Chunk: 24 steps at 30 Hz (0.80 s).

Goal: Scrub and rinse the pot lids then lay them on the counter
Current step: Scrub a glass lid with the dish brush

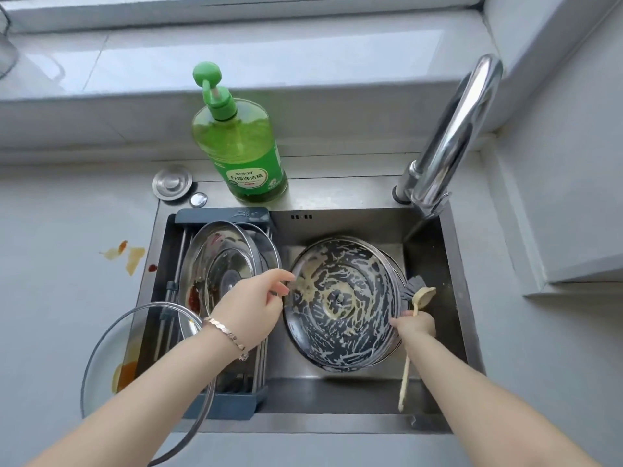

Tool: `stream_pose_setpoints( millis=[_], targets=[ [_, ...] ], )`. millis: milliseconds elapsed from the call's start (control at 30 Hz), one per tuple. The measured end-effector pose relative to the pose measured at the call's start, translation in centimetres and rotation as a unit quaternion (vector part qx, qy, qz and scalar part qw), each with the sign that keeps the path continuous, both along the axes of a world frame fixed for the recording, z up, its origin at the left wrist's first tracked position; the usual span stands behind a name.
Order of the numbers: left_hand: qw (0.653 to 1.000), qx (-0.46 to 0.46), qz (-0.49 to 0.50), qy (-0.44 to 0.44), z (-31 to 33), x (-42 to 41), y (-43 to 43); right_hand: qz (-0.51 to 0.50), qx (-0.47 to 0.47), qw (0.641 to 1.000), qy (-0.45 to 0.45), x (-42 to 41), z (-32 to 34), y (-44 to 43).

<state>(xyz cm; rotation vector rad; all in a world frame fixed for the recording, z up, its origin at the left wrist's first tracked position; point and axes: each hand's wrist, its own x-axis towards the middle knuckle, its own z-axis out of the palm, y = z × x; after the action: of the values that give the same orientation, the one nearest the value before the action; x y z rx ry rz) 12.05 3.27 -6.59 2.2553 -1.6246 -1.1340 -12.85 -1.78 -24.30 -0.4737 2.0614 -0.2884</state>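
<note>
A glass pot lid point(340, 305) streaked with soap foam stands tilted in the sink point(435, 409). My left hand point(253, 308) pinches its left rim. My right hand point(416, 323) grips the beige handle of a dish brush point(419, 296) at the lid's right edge; the grey bristles touch the rim. Two stained lids point(222, 264) lean in the drain rack point(222, 404) on the sink's left side. Another glass lid point(111, 348), with orange residue, lies partly on the counter at lower left, under my left forearm.
A green dish soap bottle point(239, 143) stands behind the sink. The chrome faucet point(448, 136) arches over the right back corner. A metal drain stopper point(172, 182) lies near the bottle. Sauce stains point(129, 256) mark the grey counter on the left.
</note>
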Motion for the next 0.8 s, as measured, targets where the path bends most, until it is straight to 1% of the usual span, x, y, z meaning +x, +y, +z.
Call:
stream_pose_setpoints(
  millis=[200,300,367,433,500,567,600,700,767,800],
  targets=[
    [0.999,-0.021,0.014,0.03,-0.4,0.0,0.7,0.063,0.019,0.996,0.065,-0.4,-0.6,0.1],
    [0.998,-0.036,0.031,0.043,-0.5,0.3,0.9,0.153,0.029,0.982,0.107,-1.0,0.6,0.6],
    [0.996,-0.055,0.046,0.055,-0.5,0.5,1.4,0.206,-0.012,0.97,0.124,-0.9,2.1,0.9],
    [0.992,-0.079,0.065,0.068,-0.5,0.6,2.0,0.241,-0.079,0.963,0.095,0.0,4.6,0.8],
    [0.988,-0.105,0.081,0.077,-0.2,0.8,2.2,0.266,-0.133,0.955,0.023,1.6,7.7,0.2],
    [0.983,-0.146,0.089,0.067,0.4,1.8,1.5,0.302,-0.171,0.937,-0.047,3.3,10.9,-0.5],
    [0.978,-0.179,0.092,0.054,1.1,2.4,0.8,0.323,-0.19,0.925,-0.067,4.2,12.4,-0.9],
    [0.945,-0.311,0.104,0.012,4.4,5.1,-2.9,0.365,-0.236,0.895,-0.102,7.2,16.3,-2.5],
    [0.914,-0.392,0.099,-0.028,7.0,7.4,-6.3,0.357,-0.244,0.888,-0.158,9.4,18.3,-3.9],
    [0.903,-0.416,0.096,-0.047,8.2,8.5,-8.2,0.357,-0.24,0.885,-0.176,10.6,19.1,-4.6]
  ],
)
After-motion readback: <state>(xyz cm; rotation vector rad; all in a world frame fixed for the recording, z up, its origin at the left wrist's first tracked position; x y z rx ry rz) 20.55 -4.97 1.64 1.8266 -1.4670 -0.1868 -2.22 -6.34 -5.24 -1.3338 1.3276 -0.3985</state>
